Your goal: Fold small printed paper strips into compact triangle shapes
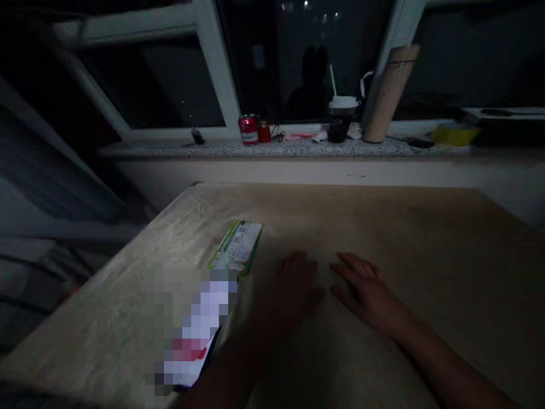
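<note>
My left hand lies palm down on the table in deep shadow, its fingers stretched out and holding nothing. Close by to its right, my right hand rests on the same surface with its fingers apart and nothing in them. A narrow gap separates the two hands. To the left of my left hand is a green and white printed box. In front of that box lies a bright, blurred-out rectangular object with a dark edge; what it is cannot be made out.
The tan tabletop reaches toward a speckled windowsill. On the sill stand a red can, a small red-orange jar, a dark lidded cup with a straw, a tall tan cylinder and something yellow.
</note>
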{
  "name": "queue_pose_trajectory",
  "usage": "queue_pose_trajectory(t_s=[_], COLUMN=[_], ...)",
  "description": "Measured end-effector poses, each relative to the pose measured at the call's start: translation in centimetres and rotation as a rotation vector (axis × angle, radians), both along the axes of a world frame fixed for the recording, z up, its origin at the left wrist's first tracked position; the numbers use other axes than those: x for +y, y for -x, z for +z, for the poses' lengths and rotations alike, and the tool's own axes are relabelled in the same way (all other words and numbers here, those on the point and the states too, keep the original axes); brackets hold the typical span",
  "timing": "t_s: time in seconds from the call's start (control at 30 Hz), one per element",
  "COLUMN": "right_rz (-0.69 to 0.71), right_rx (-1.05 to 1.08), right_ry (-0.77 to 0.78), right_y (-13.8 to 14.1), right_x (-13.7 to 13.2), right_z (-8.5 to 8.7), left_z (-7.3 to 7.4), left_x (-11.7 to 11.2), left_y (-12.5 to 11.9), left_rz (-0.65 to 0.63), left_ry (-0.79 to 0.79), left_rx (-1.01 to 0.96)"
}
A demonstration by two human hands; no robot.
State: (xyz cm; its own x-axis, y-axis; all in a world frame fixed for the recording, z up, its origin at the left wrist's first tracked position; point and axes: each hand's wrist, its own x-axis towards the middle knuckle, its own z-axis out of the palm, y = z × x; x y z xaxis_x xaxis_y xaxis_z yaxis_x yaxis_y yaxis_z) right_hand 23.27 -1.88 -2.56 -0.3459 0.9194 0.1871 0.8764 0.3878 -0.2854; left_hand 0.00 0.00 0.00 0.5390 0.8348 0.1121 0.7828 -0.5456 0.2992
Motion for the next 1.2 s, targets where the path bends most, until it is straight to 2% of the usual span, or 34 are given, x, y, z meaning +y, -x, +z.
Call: queue_pose_trajectory(t_s=[0.3, 0.8, 1.03, 1.2], right_rz=[-0.017, 0.011, 0.009, 0.004], right_rx=[0.022, 0.031, 0.030, 0.028], right_ry=[0.007, -0.023, -0.018, -0.016], right_y=[0.2, -0.5, -0.6, -0.6], right_x=[-0.3, 0.1, 0.1, 0.0], right_z=[0.8, 0.0, -0.1, 0.0], left_z=[0.2, 1.0, 2.3, 2.3], left_x=[-0.1, 0.4, 1.6, 2.7], left_y=[-0.1, 0.4, 2.7, 4.5], left_rz=[0.011, 0.001, 0.193, 0.398], left_ry=[0.020, 0.049, 0.034, -0.028], left_rx=[0.009, 0.026, 0.057, 0.152])
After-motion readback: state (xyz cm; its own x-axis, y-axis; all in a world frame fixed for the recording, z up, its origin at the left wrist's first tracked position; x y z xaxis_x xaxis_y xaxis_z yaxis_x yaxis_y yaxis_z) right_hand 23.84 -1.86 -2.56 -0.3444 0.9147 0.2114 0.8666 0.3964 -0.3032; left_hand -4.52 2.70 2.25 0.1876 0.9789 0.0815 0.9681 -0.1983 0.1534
